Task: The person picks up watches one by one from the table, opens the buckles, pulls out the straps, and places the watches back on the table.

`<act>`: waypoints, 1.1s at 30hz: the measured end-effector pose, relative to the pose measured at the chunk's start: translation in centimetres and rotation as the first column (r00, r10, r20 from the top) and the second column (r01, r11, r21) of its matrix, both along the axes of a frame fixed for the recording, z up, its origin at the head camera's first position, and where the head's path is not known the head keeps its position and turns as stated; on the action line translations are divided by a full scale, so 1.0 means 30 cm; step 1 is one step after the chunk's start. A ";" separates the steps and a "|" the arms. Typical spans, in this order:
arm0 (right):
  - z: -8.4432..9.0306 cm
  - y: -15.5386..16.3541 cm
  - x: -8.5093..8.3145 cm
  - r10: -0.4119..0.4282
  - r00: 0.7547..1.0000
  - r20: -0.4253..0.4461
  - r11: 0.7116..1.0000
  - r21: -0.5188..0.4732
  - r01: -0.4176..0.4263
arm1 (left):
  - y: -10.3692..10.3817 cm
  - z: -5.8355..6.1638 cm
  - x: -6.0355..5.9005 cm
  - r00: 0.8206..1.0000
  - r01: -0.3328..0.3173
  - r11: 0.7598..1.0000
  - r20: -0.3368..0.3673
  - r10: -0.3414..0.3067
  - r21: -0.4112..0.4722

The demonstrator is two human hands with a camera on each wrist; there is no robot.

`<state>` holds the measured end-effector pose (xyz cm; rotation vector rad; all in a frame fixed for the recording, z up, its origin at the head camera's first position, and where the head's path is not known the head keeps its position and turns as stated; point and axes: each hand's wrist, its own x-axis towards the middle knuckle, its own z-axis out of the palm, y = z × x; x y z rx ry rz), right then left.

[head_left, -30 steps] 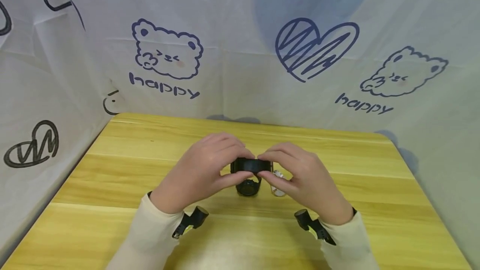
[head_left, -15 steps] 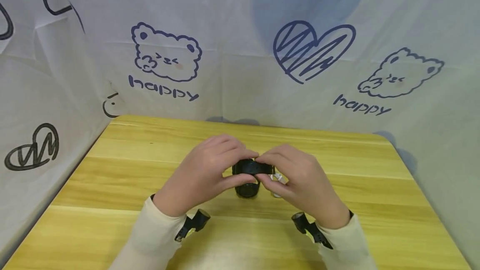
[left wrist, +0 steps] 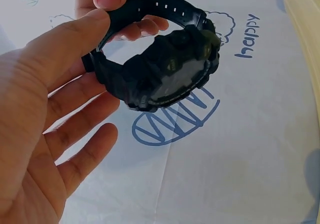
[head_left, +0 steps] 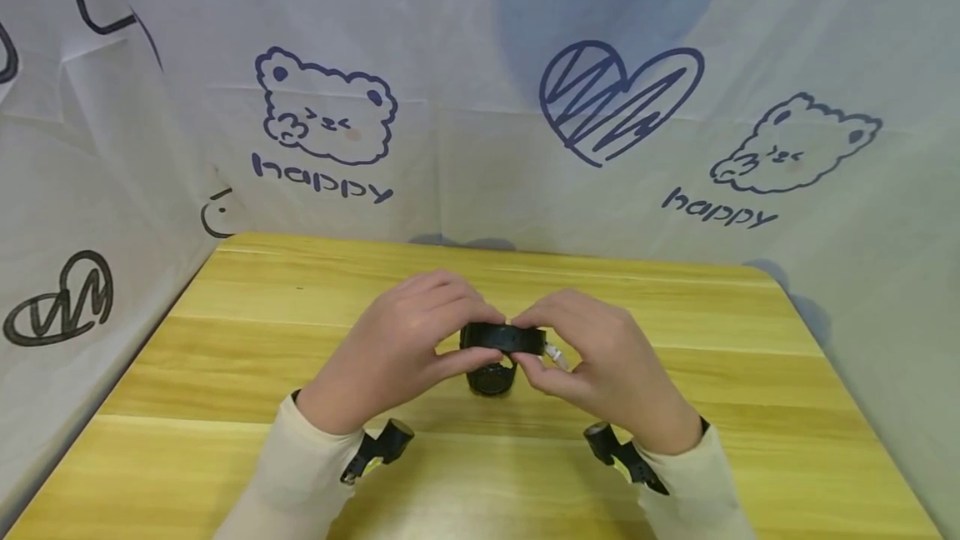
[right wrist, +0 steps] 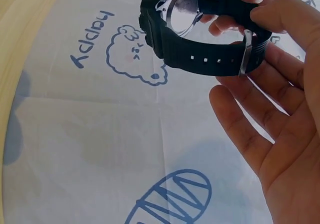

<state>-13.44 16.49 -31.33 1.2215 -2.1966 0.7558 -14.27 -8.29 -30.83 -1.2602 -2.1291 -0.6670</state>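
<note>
Black watch point(head_left: 501, 347) held above table point(head_left: 225, 340) middle, left hand point(head_left: 397, 352) and right hand point(head_left: 600, 365) both pinching strap; right wrist view alone shows metal caseback point(right wrist: 182, 11), left wrist view dark dial point(left wrist: 172, 76); table edges well apart from watch

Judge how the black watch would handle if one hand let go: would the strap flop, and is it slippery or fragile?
The black watch has a thick strap that keeps its loop shape between the left hand and right hand, so it likely bends rather than flops. The chunky case probably makes it hang case-down. The ridged strap looks grippy; the metal back suggests it is sturdy.
</note>
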 end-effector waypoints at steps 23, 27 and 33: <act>-0.001 -0.010 -0.010 -0.040 0.997 -0.072 0.999 0.025 0.042 | 0.003 -0.005 -0.002 0.997 -0.065 0.998 -0.036 0.065 -0.003; -0.009 -0.002 -0.016 -0.033 0.999 -0.032 0.999 0.012 0.033 | -0.002 -0.002 -0.003 0.997 -0.069 0.998 -0.031 0.069 -0.008; -0.011 0.005 -0.017 -0.014 1.000 -0.016 1.000 -0.006 0.014 | -0.002 -0.001 -0.003 0.998 -0.057 0.998 -0.019 0.057 0.003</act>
